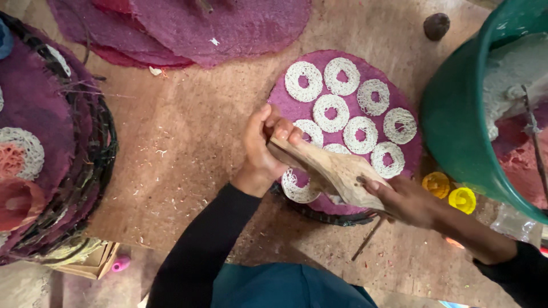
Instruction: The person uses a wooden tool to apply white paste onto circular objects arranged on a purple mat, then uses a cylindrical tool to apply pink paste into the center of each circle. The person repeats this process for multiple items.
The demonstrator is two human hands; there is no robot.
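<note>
Hands, left (260, 149) and right (402, 199), both clenched on a pale wooden dough press (328, 169), squeeze white noodle rings (337, 109) onto a round purple mat (388, 77) at frame centre; the next ring seemingly belongs on the mat's lower edge.

I am observing a wooden press (334, 171), pale and worn, lying tilted across the centre of the frame, its narrow end pointing upper left and its broad end lower right. It is hanging over a round purple mat (365, 77) right of centre. White noodle rings (341, 76) are sitting flat on that mat in rows, each with an open middle, some touching.
</note>
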